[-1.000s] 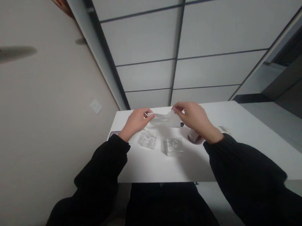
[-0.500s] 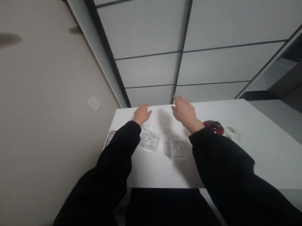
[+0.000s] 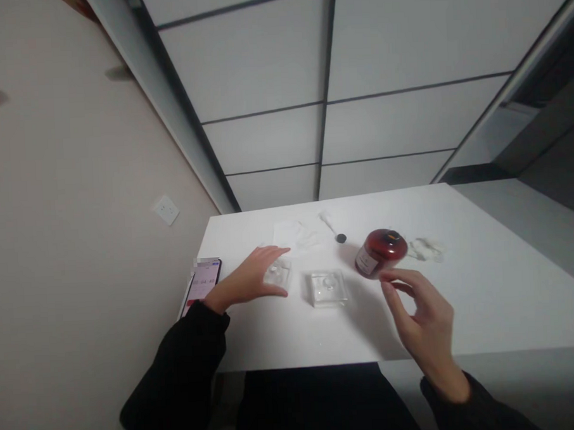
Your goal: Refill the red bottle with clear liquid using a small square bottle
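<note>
1. On the left part of the white desk (image 3: 500, 294), a small clear box (image 3: 280, 274) sits between the thumb and fingers of the left hand (image 3: 249, 275). That hand is spread wide; whether it touches the box cannot be told.
2. A sound hold here would put the thumb and fingers on opposite walls of the box, low down, with light, even pressure, since smooth clear walls probably slip easily.
3. Just right of it, apart from both hands, stands a second clear box (image 3: 329, 289), with a rounded shape showing within its outline. Keeping the left thumb off this one seems wise, as a nudge might slide it.
4. The right hand (image 3: 427, 313) is curled near the red-brown bottle (image 3: 383, 249), thumb and forefinger tips close together. I cannot tell whether they meet, or pinch anything small.
5. For that hand, the wrist is best held clear of the bottle, which could tip if bumped.
6. Beyond the boxes lie thin white sheets (image 3: 286, 233) and a pale tool with a black end (image 3: 340, 238); light material like the sheets calls for slow sleeves. A phone (image 3: 206, 275) lies beside the left forearm.
</note>
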Tool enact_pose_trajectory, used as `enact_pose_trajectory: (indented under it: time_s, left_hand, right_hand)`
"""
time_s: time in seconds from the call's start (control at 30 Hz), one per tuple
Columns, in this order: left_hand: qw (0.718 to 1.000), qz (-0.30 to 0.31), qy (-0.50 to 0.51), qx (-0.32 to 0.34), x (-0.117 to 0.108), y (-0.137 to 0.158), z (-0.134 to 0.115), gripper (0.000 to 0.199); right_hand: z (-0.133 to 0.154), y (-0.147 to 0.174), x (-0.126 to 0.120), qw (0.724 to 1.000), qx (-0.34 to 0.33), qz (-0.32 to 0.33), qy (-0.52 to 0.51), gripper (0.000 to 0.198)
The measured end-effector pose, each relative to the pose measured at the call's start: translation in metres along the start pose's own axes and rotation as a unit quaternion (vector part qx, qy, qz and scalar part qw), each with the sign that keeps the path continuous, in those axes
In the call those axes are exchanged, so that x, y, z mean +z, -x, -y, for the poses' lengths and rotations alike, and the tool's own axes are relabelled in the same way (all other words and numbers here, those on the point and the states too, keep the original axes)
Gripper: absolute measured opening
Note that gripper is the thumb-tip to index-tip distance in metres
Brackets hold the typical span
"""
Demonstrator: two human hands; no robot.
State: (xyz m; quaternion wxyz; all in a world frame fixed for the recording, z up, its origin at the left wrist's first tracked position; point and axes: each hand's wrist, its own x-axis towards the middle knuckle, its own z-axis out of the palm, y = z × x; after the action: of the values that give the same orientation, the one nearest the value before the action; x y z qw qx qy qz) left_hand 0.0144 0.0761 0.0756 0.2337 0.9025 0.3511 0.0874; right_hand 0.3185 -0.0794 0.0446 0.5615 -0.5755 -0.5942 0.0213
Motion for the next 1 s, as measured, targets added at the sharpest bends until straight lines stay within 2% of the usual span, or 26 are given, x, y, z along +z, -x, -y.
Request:
enact_pose_trajectory:
  time_s: [0.07,0.13,0.33,0.4,0.5,0.63,0.77,1.0]
  left_hand:
    - [1.0,-0.001,-0.017,0.01,0.007,0.01,-0.004,0.084]
    - [0.999,-0.011,-0.033,0.002,0.015,0.016,-0.006,0.084]
    - [0.997,-0.063,-0.027,-0.031,0.031,0.022,-0.021,0.095]
    - [0.996,-0.073,-0.023,-0.037,0.036,0.022,-0.028,0.099]
    - [0.996,-0.079,-0.015,-0.037,0.043,0.022,-0.034,0.102]
    - [0.996,-0.08,0.012,-0.025,0.052,0.023,-0.033,0.107]
    - [0.992,-0.107,0.058,-0.014,0.065,0.027,-0.026,0.112]
    - [0.971,-0.174,0.148,-0.073,0.088,0.031,-0.016,0.105]
  right_hand:
    - [-0.012,0.015,0.001,1.0,0.014,0.006,-0.01,0.013]
    - [-0.02,0.024,0.005,0.998,0.021,0.05,-0.031,0.023]
    - [-0.039,0.026,0.029,0.972,0.049,0.217,-0.071,0.079]
    - [-0.042,0.023,0.038,0.958,0.069,0.261,-0.095,0.091]
    - [-0.045,0.02,0.049,0.946,0.09,0.284,-0.129,0.091]
    - [-0.047,0.018,0.056,0.942,0.113,0.272,-0.159,0.085]
    - [-0.046,0.015,0.06,0.94,0.125,0.261,-0.179,0.084]
    - [-0.047,0.014,0.065,0.931,0.136,0.269,-0.207,0.083]
